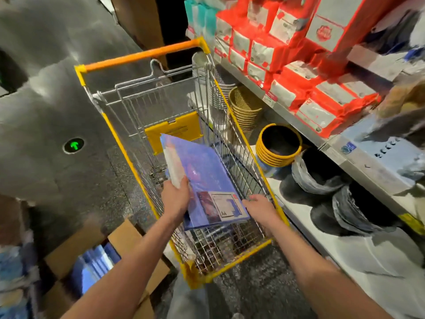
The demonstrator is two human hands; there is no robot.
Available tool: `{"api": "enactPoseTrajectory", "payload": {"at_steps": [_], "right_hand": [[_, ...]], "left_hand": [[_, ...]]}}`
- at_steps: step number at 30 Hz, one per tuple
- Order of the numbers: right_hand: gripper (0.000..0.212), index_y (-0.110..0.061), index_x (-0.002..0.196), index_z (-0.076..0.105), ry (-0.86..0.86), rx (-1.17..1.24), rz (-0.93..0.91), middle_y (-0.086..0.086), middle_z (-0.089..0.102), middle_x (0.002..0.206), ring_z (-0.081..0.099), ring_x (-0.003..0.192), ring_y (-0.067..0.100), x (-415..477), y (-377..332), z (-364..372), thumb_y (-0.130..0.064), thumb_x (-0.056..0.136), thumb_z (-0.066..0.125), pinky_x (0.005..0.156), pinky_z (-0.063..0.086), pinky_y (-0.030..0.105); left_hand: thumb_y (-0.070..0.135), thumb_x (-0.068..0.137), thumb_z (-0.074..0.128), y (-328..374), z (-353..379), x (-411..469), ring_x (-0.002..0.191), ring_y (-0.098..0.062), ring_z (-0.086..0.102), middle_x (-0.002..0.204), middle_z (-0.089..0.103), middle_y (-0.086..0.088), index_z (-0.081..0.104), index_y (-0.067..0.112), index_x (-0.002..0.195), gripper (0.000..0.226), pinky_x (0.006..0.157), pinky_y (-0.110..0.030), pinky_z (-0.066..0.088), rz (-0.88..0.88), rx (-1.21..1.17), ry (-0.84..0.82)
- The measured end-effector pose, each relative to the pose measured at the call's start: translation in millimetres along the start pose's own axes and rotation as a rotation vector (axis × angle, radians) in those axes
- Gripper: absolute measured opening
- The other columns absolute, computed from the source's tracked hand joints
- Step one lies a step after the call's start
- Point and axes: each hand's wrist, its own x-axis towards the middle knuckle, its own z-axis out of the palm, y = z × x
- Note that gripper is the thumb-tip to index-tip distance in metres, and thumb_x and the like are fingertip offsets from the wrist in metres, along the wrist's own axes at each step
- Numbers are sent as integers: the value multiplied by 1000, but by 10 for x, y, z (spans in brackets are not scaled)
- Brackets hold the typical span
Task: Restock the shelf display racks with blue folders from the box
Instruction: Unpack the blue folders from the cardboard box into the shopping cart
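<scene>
The left hand [176,196] grips the blue folder [202,178] by its left edge, thumb on top, holding it tilted above the basket of the yellow-rimmed cart [142,55]. The right hand [259,207] sits at the folder's four o'clock corner; whether it holds the folder I cannot tell. At seven o'clock from the cart, the open cardboard box [76,247] holds more blue folders [92,265].

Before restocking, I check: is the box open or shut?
Open: the box has its flaps spread, and folders show inside.
</scene>
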Motion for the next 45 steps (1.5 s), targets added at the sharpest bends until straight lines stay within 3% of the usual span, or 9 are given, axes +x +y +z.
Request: {"api": "enactPoseTrajectory", "payload": {"at_steps": [5, 11, 15, 20, 25, 30, 36, 40, 45], "right_hand": [[38, 4, 110, 69, 44, -70, 98, 22, 70, 113, 65, 104, 33, 510, -302, 244, -30, 96, 61, 88, 49, 35], [12, -10, 100, 67, -5, -93, 153, 10, 72, 99, 63, 84, 21, 938, -597, 532, -19, 95, 62, 74, 52, 35], [26, -15, 119, 62, -42, -132, 186, 2, 66, 107, 59, 83, 10, 1081, -608, 586, -30, 99, 55, 62, 43, 17], [33, -17, 125, 61, -44, -167, 230, 0, 66, 117, 59, 96, 12, 1175, -516, 577, -36, 100, 55, 78, 43, 23], [32, -18, 125, 62, -82, -198, 282, 0, 66, 113, 61, 96, 12, 1234, -385, 639, -36, 99, 56, 79, 44, 24], [30, -18, 125, 61, -113, -181, 297, 0, 67, 113, 62, 93, 11, 1268, -423, 774, -34, 100, 54, 75, 45, 25], [19, -19, 118, 60, -125, -153, 203, 1, 67, 103, 63, 77, 9, 1244, -681, 873, -26, 102, 52, 62, 49, 18], [18, -17, 107, 63, -136, -178, 124, 1, 67, 97, 61, 78, 12, 1133, -813, 878, -29, 101, 51, 81, 59, 41], [20, -21, 116, 62, -102, -243, -3, 1, 66, 92, 59, 78, 14, 679, -934, 839, -25, 101, 49, 67, 41, 24]], "left_hand": [[39, 100, 56, -16, 395, 788, 112, -41, 61, 122, 62, -22, 47, -3, 124, 48, 88, -39, 47, -109, 113, -45], [46, 102, 47, -122, 798, 1426, 84, -36, 65, 82, 60, -6, 42, 0, 116, 48, 74, -44, 55, -137, 225, -187], [37, 106, 45, -152, 1019, 1646, 93, -38, 64, 107, 66, -21, 36, -7, 132, 52, 77, -40, 51, -147, 212, -211], [38, 106, 44, -161, 1283, 1887, 86, -31, 62, 97, 60, -12, 37, -5, 128, 48, 66, -32, 40, -135, 166, -215], [38, 104, 42, -332, 1417, 2050, 104, -39, 61, 121, 62, -19, 41, 6, 124, 39, 86, -42, 49, -148, 285, -340], [36, 106, 43, -360, 1307, 2048, 148, -32, 30, 161, 31, -15, 27, 1, 154, 61, 122, -37, 25, -75, 397, -506], [38, 106, 44, -343, 1015, 2025, 120, -32, 61, 141, 57, -16, 40, 6, 147, 53, 103, -43, 49, -97, 271, -556], [29, 107, 42, -232, 791, 1894, 85, -17, 63, 112, 68, -6, 57, 8, 127, 33, 75, -26, 48, 4, 309, -567], [32, 106, 46, -119, 317, 1444, 93, -25, 70, 106, 73, -10, 63, 8, 122, 34, 87, -39, 56, 163, 289, -530]]}}
